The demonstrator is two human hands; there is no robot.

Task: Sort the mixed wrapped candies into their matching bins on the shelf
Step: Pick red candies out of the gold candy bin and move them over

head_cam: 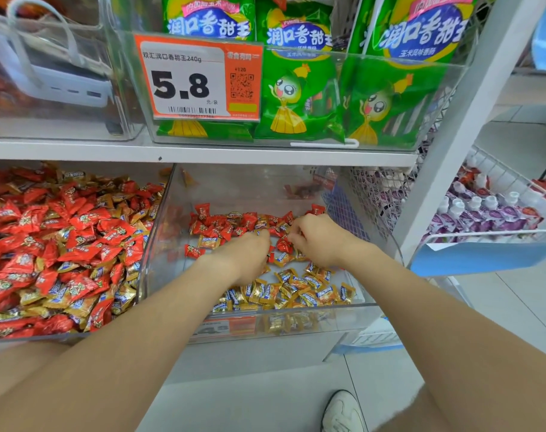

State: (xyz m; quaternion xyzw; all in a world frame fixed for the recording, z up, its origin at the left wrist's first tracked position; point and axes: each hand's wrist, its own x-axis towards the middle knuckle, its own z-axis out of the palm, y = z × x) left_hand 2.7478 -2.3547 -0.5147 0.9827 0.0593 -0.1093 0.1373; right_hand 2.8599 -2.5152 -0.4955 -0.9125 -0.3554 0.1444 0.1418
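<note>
Store shelving fills the view, with two clear bins side by side on the lower shelf. Inside the right bin the candies are already partly split: red candies lie towards the back and gold candies are gathered along the front wall. Both hands reach into the middle of this bin, where the two kinds meet. The left hand is palm down with its fingers curled into the candies; the fingertips are hidden, so I cannot tell whether they pinch one. The right hand, just beside it, has its fingers bent down onto the red ones near the back; whether it grips anything I cannot tell either. The left bin holds a deep heap of red and gold mixed together. I judge the step in hand to be picking through the border between the groups in the right bin, with the bulk of the sorting not yet done. The next move calls for a clean pinch on a single wrapper and a short carry to its own kind without dragging neighbours along. On the shelf above, green bags stand behind a price tag. Purple pouches fill a wire basket to the right, and a white shoe shows on the floor below.
</note>
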